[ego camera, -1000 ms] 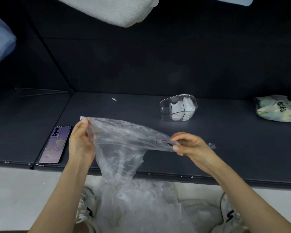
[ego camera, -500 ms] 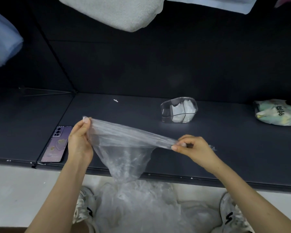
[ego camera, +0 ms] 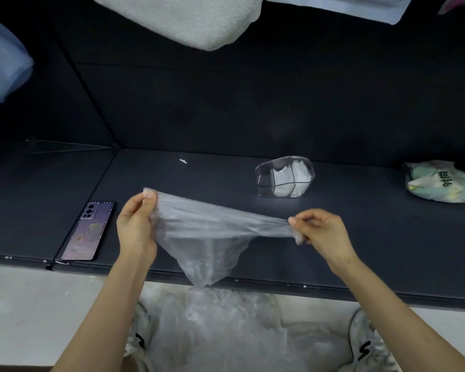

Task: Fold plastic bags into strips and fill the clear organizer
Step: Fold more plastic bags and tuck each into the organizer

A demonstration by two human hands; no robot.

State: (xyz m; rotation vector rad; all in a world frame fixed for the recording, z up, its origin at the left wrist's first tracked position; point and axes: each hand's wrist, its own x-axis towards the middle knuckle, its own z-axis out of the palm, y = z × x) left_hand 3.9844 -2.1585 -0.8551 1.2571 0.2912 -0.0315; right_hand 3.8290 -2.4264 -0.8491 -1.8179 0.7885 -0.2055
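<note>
The person is holding a clear plastic bag (ego camera: pixel 212 229) stretched in the air in front of the clear organizer (ego camera: pixel 285 177), nearer the camera than it and a little to its left. The left hand (ego camera: pixel 136 226) is gripping one end, its fingers (ego camera: pixel 148 196) curled round a gathered bunch of film. The right hand (ego camera: pixel 322 232), just in front of the organizer, is pinching the other end between thumb and fingertips. Between them the top edge is running taut, while the rest is sagging into a loose point that is hanging past the front edge of the tabletop (ego camera: pixel 199 173).

The organizer is standing on the tabletop, and some of its compartments are holding white folded bags (ego camera: pixel 295 174); the one at its left end looks empty. Far to the organizer's left a phone (ego camera: pixel 90 232) is lying flat, and well to its right a green packet (ego camera: pixel 440 181) is sitting. Below and in front of the organizer, off the tabletop, a pile of loose bags (ego camera: pixel 226 331) is waiting.

The film looks very light, limp and slick, so it will probably be springing open instead of holding a crease, and a hard pull could be tearing it. Taking hold at the two ends of one edge, as here, seems soundest, with the bag then laid flat in front of the organizer and pressed free of air for each fold.
</note>
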